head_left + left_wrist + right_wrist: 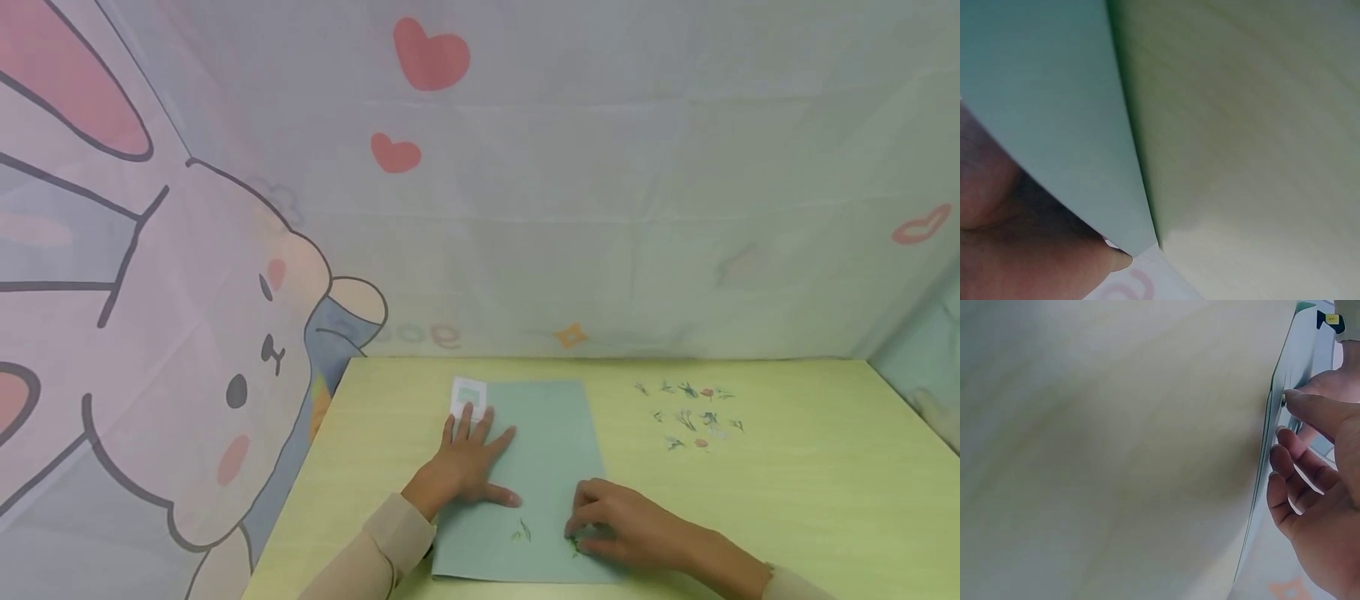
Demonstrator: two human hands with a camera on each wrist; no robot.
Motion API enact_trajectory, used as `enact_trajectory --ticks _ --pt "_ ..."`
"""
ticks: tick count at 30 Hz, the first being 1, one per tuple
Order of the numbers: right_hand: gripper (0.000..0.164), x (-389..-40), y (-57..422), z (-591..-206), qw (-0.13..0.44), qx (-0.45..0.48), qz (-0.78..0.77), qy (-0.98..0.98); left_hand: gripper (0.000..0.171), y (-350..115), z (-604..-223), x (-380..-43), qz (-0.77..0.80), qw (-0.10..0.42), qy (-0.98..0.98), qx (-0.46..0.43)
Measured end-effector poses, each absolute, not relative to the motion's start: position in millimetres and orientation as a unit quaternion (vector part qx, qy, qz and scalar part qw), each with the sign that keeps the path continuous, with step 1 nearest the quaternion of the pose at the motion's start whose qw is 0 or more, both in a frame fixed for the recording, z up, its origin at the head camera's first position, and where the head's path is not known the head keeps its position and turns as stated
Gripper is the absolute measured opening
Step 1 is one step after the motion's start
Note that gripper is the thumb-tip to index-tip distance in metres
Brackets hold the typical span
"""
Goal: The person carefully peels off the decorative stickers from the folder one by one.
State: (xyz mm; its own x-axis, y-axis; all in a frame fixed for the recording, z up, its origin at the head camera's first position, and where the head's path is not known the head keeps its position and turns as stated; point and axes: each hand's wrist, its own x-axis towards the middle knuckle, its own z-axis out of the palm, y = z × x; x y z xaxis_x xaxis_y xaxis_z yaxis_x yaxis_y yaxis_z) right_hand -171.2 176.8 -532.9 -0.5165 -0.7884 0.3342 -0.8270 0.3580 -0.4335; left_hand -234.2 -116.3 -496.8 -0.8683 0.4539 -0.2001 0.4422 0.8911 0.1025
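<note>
A pale green sheet of paper with layered edges lies on the yellow-green table. My left hand rests flat on its left side with fingers spread, the fingertips reaching a small white card at the top left corner. Near the lower right edge, my right hand has its fingers curled and holds a small green plant sticker at the thumb and fingertips, right against the paper. The thumb covers part of it in the right wrist view. Another leafy sticker lies on the paper's lower middle.
Several small flower and leaf stickers lie in loose rows on the table at the right. A cloth backdrop with hearts and a rabbit hangs behind the table's far edge and along its left side.
</note>
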Motion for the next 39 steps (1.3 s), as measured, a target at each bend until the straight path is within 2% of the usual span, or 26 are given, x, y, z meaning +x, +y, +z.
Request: enact_trajectory --ticks 5,19,25,27,33,39 --pt "0.012 -172 175 -531 0.021 0.488 0.279 -0.827 0.109 -113 -486 -227 0.01 0.111 0.967 0.228" --pt "0.02 -171 168 -529 -0.007 0.488 0.312 -0.816 0.108 -114 -490 -229 0.012 0.101 0.968 0.231" --pt "0.022 -171 167 -529 -0.019 0.485 0.357 -0.798 0.114 -121 -513 -244 0.027 0.099 0.965 0.24" --pt "0.02 -171 167 -530 -0.019 0.481 0.361 -0.799 0.115 -122 -517 -246 0.029 0.097 0.965 0.243" --pt "0.02 -170 170 -529 -0.002 0.485 0.361 -0.796 0.111 -117 -499 -234 0.024 0.105 0.967 0.23" --pt "0.022 -171 176 -522 -0.005 0.474 0.385 -0.792 0.113 -117 -503 -237 0.021 0.102 0.967 0.234"
